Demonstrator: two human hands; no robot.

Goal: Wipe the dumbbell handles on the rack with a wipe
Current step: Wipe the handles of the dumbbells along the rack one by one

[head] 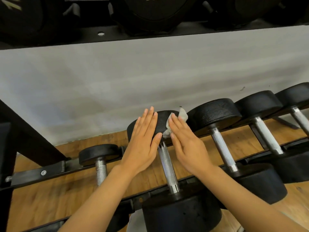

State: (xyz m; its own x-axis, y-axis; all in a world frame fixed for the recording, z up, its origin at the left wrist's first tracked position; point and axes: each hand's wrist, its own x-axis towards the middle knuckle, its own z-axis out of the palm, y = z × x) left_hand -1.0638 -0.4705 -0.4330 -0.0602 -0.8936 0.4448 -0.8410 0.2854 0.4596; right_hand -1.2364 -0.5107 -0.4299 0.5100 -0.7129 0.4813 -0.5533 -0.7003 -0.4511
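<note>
Now right hand (185, 141) presses wipe (182, 116) on dumbbell (163, 121) head edge.

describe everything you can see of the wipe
The wipe is a small, crumpled, off-white sheet that looks like thin cloth or paper. It lies against the far black head of the dumbbell between the two hands. The straight fingers of the right hand press it there and cover its middle; one ragged end sticks up past the fingertips, another bunches below, just above the handle. The left hand does not touch it.
</note>
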